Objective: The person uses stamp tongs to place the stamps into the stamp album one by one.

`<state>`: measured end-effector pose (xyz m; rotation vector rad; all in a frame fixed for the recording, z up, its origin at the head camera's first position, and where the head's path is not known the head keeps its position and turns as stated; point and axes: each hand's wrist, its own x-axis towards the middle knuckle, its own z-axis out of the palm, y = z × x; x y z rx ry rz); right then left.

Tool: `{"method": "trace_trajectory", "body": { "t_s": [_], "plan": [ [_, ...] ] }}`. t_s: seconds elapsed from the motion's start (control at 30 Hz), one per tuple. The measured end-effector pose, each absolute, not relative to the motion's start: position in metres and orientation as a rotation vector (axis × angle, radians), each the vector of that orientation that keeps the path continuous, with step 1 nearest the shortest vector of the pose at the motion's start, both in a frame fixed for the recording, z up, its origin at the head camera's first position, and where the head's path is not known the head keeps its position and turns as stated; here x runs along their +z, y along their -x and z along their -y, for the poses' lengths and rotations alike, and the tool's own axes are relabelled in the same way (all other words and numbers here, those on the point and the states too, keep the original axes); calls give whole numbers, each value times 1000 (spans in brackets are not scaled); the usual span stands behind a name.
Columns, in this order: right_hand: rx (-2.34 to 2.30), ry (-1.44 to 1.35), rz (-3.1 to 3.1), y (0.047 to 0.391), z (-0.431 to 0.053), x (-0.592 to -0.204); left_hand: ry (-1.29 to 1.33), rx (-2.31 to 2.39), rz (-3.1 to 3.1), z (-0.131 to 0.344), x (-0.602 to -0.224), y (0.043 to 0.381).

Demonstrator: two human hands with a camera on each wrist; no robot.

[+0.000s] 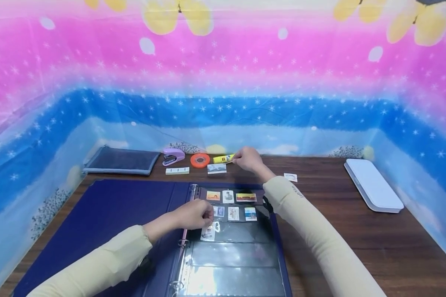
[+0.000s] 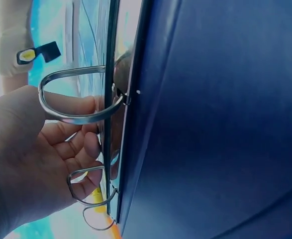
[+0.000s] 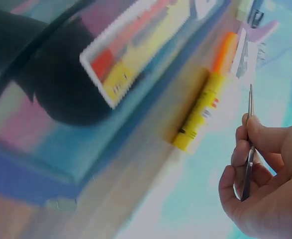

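Observation:
My right hand grips a pair of metal tweezers at the back of the table. The tweezer tips point towards a grey-and-white stamp lying beside a yellow glue stick. My left hand rests over the black stamp page, its fingers loosely curled and fingertips at the page. Just below those fingers, a pale stamp sits in the third row. Two rows of stamps fill the strips above. The blue ring-binder album lies open; metal rings stand close to my left hand.
Behind the album are an orange tape roll, a purple stapler, a small pale strip and a dark mesh pouch. To the right lie another stamp and a white case. A patterned cloth surrounds the table.

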<state>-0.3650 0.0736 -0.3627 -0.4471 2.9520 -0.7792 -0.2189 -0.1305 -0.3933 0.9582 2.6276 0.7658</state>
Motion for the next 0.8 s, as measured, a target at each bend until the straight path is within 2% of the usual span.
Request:
{"method": "trace_trajectory", "body": {
  "t_s": [0.3, 0.8],
  "plan": [
    [-832, 548, -2891, 340, -106, -350, -1004, 731, -2623, 128, -390, 221],
    [-901, 534, -2790, 274, -140, -382, -1032, 764, -2617, 117, -395, 224]
  ]
}}
